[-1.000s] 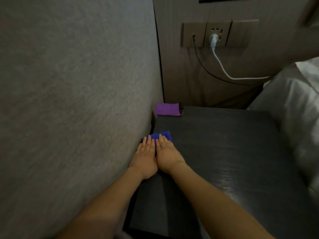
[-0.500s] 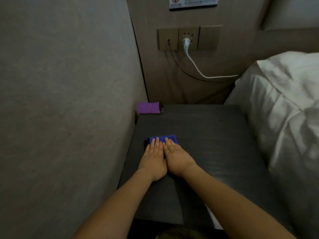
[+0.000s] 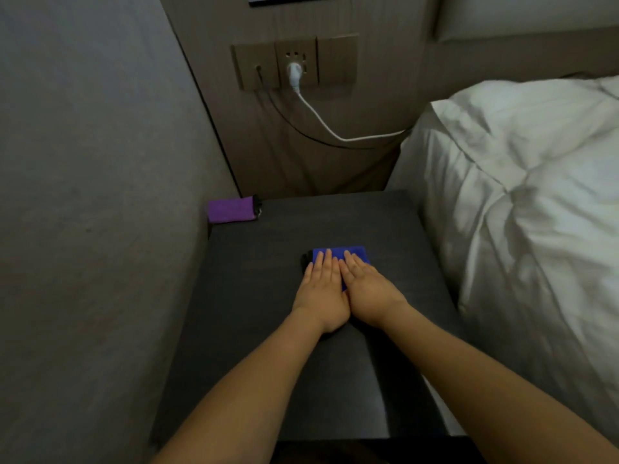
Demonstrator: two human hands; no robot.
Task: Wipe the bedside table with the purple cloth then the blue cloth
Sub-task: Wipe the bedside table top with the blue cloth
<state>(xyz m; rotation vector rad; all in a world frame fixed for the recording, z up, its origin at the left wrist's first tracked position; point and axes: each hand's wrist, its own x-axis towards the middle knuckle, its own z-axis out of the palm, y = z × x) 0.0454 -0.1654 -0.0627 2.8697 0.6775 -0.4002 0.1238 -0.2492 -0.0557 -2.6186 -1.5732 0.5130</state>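
Both hands lie flat, side by side, on the blue cloth (image 3: 340, 255) near the middle of the dark tabletop (image 3: 385, 229). The left hand (image 3: 323, 291) and the right hand (image 3: 366, 289) touch along their inner edges, fingers (image 3: 326, 261) straight and held together, palms down; nothing is gripped, the cloth is only pinned under them. Pressing with two flat hands likely spreads the weight across the folded cloth so that it drags evenly over the surface instead of bunching, which suits the wiping stroke with the second cloth.

The purple cloth (image 3: 231, 209) sits folded at the far left corner of the tabletop, against the wall (image 3: 100, 195) and well apart from the hands, seemingly set aside where it will not get in the way. That placement suggests its part of the job is done.

No box, tray or other container shows on the tabletop. A white cable (image 3: 321, 122) runs from the wall socket (image 3: 294, 61) toward the bed (image 3: 519, 195) on the right.
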